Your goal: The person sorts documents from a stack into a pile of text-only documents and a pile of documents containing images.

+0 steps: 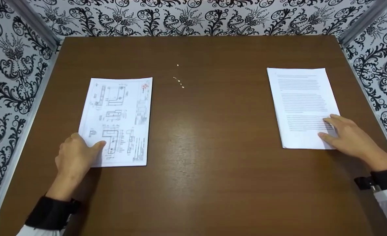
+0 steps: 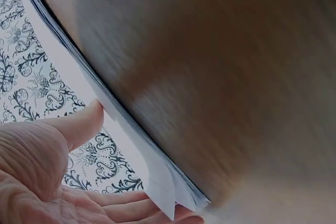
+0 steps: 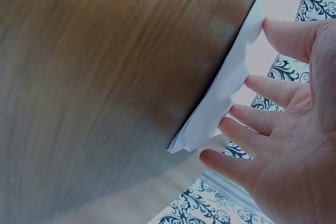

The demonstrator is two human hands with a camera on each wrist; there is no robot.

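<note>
A stack of papers with a technical drawing on its top sheet lies flat at the left of the table. My left hand grips its near left corner, thumb over the drawing and fingers at the left edge. Loose sheet corners splay out in front of those fingers in the left wrist view. At the right lies a second stack, its top sheet printed with lines of text. My right hand touches its near right part with extended, spread fingertips. The right wrist view shows the sheet edges rippled beside these fingertips.
The brown wooden table spreads between the two stacks. Several small pale specks mark its surface. Panels with black and white ornaments border the back and both sides, with grey metal rails at the corners.
</note>
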